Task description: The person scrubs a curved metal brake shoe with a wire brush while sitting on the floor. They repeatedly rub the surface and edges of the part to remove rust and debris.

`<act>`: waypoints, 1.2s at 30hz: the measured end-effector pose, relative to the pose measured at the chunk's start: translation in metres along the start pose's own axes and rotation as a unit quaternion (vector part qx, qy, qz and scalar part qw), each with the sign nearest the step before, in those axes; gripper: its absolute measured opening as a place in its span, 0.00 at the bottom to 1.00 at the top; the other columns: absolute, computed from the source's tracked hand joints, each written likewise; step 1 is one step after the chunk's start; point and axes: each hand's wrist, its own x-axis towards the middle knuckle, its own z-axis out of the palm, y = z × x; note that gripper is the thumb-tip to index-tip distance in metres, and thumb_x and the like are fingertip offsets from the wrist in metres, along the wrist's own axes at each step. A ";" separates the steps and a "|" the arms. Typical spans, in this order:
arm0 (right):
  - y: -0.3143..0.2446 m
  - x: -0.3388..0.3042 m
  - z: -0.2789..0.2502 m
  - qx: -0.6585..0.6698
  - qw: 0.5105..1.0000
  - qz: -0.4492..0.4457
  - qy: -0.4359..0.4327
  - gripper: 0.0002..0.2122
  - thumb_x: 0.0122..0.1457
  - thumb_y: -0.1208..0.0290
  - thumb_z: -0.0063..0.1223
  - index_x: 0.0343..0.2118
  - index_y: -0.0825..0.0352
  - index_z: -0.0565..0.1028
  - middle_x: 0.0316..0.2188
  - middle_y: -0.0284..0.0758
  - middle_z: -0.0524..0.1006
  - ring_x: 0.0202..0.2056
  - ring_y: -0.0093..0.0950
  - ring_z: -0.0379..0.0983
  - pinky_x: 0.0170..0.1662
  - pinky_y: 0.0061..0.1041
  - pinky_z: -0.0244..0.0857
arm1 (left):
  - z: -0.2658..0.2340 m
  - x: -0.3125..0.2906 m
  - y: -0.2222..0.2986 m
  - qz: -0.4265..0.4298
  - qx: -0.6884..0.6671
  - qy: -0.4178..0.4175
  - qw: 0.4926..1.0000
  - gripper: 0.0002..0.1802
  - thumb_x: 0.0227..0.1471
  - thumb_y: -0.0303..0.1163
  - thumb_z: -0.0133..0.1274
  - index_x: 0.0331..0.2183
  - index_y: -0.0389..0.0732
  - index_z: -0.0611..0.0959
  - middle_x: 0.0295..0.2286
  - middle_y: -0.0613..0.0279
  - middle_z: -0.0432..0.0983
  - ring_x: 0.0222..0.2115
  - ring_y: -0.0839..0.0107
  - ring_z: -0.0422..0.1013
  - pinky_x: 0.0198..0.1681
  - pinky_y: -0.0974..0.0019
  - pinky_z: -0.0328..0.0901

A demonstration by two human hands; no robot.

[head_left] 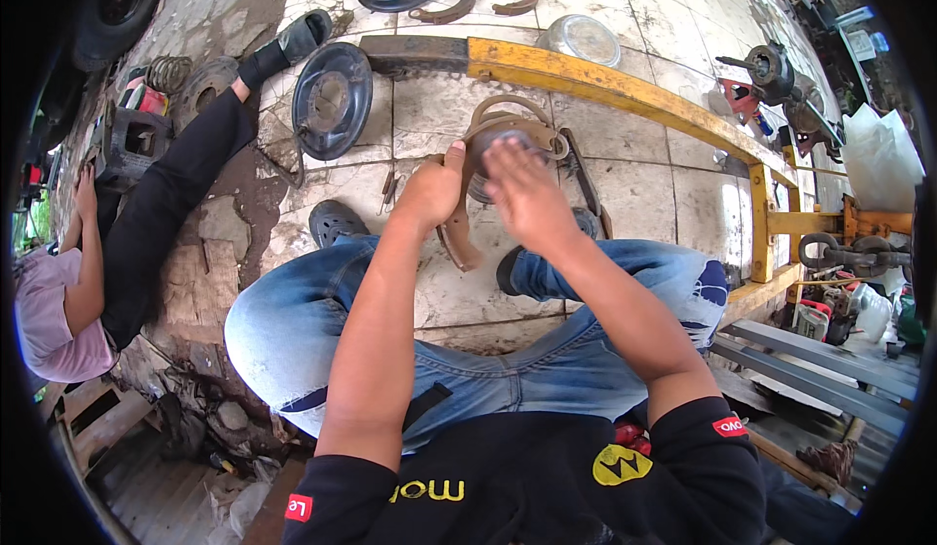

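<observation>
My left hand [432,192] is closed around a curved brown brake shoe [458,241], its thumb pointing up. The lower end of the shoe hangs below the fingers. Beside it, my right hand [532,194] lies over a dark round disc [496,145] against the shoe. Motion smears its fingers, so their grip cannot be made out. Just beyond the disc, more curved brown shoe parts [512,106] show on the tiles. A long dark metal bar [589,184] lies to the right of my right hand.
A yellow metal frame [605,91] crosses beyond my hands and down the right. Black backing plates [332,101], two loose brake shoes [447,4] and a round silvery pan [582,40] lie on the tiled floor. At left, another person's hand [86,192] touches a dark metal block [132,145].
</observation>
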 end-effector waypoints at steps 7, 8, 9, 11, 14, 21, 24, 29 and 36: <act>0.046 0.009 -0.033 -0.021 0.988 0.122 0.092 0.20 0.68 0.59 0.38 0.50 0.70 0.74 0.53 0.48 0.73 0.58 0.42 0.66 0.62 0.38 0.57 | -0.001 -0.003 -0.002 -0.015 -0.015 0.000 1.000 0.42 0.62 0.59 0.30 0.52 0.28 0.74 0.50 0.34 0.70 0.53 0.45 0.67 0.56 0.55 0.60; 0.053 0.010 -0.044 -0.009 0.981 0.154 0.119 0.20 0.68 0.59 0.37 0.50 0.70 0.74 0.53 0.48 0.73 0.58 0.43 0.66 0.62 0.38 0.58 | -0.004 -0.005 0.001 -0.018 -0.013 -0.007 1.000 0.42 0.62 0.59 0.30 0.52 0.28 0.74 0.50 0.34 0.70 0.53 0.45 0.67 0.56 0.55 0.60; 0.056 0.011 -0.051 0.004 0.971 0.187 0.150 0.20 0.69 0.58 0.37 0.50 0.69 0.75 0.52 0.48 0.73 0.57 0.44 0.67 0.61 0.38 0.58 | -0.006 -0.007 0.005 -0.018 -0.008 -0.014 1.000 0.41 0.62 0.59 0.29 0.52 0.28 0.74 0.50 0.34 0.70 0.53 0.45 0.67 0.56 0.55 0.60; 0.058 0.011 -0.052 0.068 0.972 0.183 0.128 0.20 0.68 0.57 0.37 0.51 0.67 0.74 0.55 0.47 0.70 0.60 0.45 0.63 0.62 0.39 0.57 | -0.002 -0.004 0.002 -0.009 -0.020 -0.007 1.000 0.42 0.62 0.59 0.30 0.52 0.28 0.73 0.50 0.34 0.70 0.53 0.45 0.67 0.56 0.56 0.59; 0.055 0.006 -0.038 -0.004 0.993 0.114 0.037 0.20 0.68 0.56 0.39 0.52 0.65 0.74 0.60 0.45 0.65 0.63 0.45 0.56 0.63 0.42 0.54 | -0.001 -0.006 0.005 -0.013 -0.040 -0.009 0.999 0.42 0.62 0.59 0.30 0.52 0.27 0.73 0.50 0.34 0.70 0.53 0.46 0.66 0.56 0.56 0.59; 0.065 0.000 -0.025 0.029 0.997 0.065 -0.041 0.20 0.63 0.55 0.48 0.53 0.61 0.74 0.66 0.42 0.55 0.66 0.46 0.48 0.65 0.47 0.49 | -0.001 0.001 -0.004 0.009 -0.021 -0.006 1.000 0.44 0.62 0.59 0.29 0.50 0.24 0.74 0.49 0.32 0.71 0.52 0.45 0.67 0.56 0.55 0.59; 0.056 0.002 -0.032 -0.046 0.996 0.068 -0.026 0.18 0.62 0.57 0.50 0.53 0.56 0.74 0.65 0.42 0.56 0.66 0.47 0.48 0.64 0.50 0.48 | -0.001 0.002 -0.005 0.001 -0.029 -0.007 1.000 0.44 0.63 0.59 0.29 0.49 0.22 0.74 0.49 0.31 0.71 0.53 0.45 0.67 0.56 0.55 0.58; 0.061 0.014 -0.049 -0.066 0.993 0.063 -0.071 0.13 0.61 0.63 0.52 0.48 0.54 0.77 0.64 0.41 0.58 0.63 0.44 0.56 0.63 0.53 0.49 | -0.003 -0.004 0.000 -0.003 -0.024 -0.008 1.000 0.44 0.63 0.59 0.29 0.48 0.22 0.75 0.48 0.32 0.71 0.53 0.45 0.67 0.57 0.56 0.58; 0.073 0.034 -0.066 0.072 0.990 0.060 -0.108 0.10 0.58 0.71 0.53 0.42 0.61 0.79 0.45 0.31 0.75 0.50 0.31 0.69 0.53 0.36 0.62 | -0.009 -0.013 0.010 -0.010 -0.008 -0.018 1.000 0.44 0.63 0.59 0.28 0.48 0.23 0.75 0.48 0.33 0.71 0.53 0.45 0.67 0.57 0.56 0.58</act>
